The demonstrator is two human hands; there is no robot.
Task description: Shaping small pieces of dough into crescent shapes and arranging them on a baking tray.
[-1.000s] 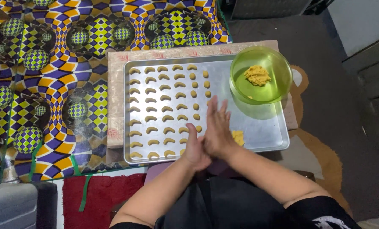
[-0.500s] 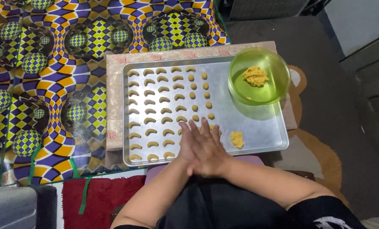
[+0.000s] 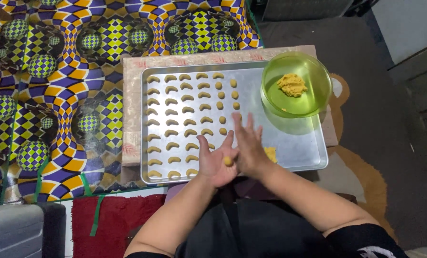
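Note:
My left hand (image 3: pixel 215 162) lies palm up over the near edge of a metal baking tray (image 3: pixel 294 143). A small yellow dough ball (image 3: pixel 228 161) sits on that palm. My right hand (image 3: pixel 247 145) presses flat against the ball from the right, fingers spread. Several rows of crescent-shaped dough pieces (image 3: pixel 175 112) and a column of small dough balls (image 3: pixel 221 105) fill the tray's left half. A small dough lump (image 3: pixel 270 154) lies on the tray just right of my hands. A green transparent bowl (image 3: pixel 313 102) holding a dough mound (image 3: pixel 292 85) rests on the tray's far right corner.
The tray sits on a pale board (image 3: pixel 132 124) over a purple, yellow and white patterned mat (image 3: pixel 56 95). A red rug (image 3: pixel 108 220) lies near left, with a grey box (image 3: pixel 13 231) at the bottom left. Dark carpet (image 3: pixel 380 105) spreads to the right.
My hands have slid against each other; the right one moved forward off the left palm, and the dough ball between them now shows.

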